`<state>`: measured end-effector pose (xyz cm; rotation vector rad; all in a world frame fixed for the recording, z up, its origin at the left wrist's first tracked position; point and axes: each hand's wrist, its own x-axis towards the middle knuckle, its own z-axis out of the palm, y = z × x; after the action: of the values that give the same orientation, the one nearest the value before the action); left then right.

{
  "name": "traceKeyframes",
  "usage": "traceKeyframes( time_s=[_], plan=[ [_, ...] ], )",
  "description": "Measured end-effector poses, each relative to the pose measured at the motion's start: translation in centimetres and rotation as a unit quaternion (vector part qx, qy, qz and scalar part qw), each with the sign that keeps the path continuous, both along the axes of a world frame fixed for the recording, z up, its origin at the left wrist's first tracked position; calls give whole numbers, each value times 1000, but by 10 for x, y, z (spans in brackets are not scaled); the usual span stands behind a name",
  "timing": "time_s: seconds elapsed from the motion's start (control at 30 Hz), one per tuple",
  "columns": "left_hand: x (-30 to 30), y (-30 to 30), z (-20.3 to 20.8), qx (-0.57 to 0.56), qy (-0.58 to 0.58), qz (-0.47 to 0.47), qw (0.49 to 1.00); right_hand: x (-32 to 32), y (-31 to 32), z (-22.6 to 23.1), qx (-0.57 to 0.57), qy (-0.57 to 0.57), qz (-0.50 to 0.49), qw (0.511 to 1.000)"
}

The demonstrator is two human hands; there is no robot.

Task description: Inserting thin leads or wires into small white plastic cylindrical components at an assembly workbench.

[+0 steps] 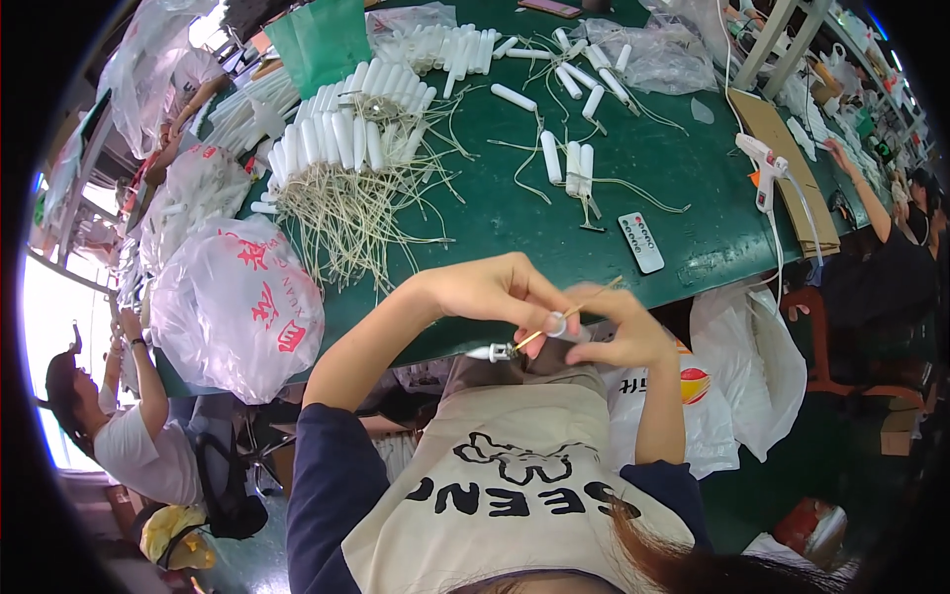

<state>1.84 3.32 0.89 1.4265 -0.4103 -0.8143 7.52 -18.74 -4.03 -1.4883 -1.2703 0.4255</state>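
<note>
In front of my lap, just off the table's near edge, my two hands meet. My left hand [515,295] is closed, its fingertips pinching a thin yellowish wire [529,339] by the mouth of a short white plastic tube [568,327]. At the wire's lower end hangs a small white flame-tipped bulb piece [490,352] with a tiny circuit part. Closed around the tube is my right hand [628,329], its fingers partly blurred. The wire's other end sticks out above that hand. Whether the wire runs inside the tube, I cannot tell.
Many white tubes with wires [332,139] lie heaped on the green table [475,262]. Loose tubes [579,168], a small remote [641,244] and a glue gun [762,168] lie rightward. A stuffed plastic bag [233,307] sits left. Other people work at both sides.
</note>
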Motion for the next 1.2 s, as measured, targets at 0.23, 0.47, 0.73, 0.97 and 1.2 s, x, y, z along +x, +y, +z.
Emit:
traceKeyframes(
  time_s=[0.23,0.47,0.73,0.97,1.2],
  plan=[
    [20,1,-7,100,-30,194,975,-6,-25,-15,-32,184,-212,959],
    [34,-6,-54,338,-330,308,826,-5,-32,-3,-47,11,-322,945],
    [29,-14,-23,432,-393,252,772,-6,-21,17,-47,-31,-347,936],
    [33,-30,-5,106,59,233,965,-16,3,43,-94,-283,-320,899],
    [30,-23,-10,192,-20,185,964,-22,-6,49,-122,-303,-354,876]
  ],
)
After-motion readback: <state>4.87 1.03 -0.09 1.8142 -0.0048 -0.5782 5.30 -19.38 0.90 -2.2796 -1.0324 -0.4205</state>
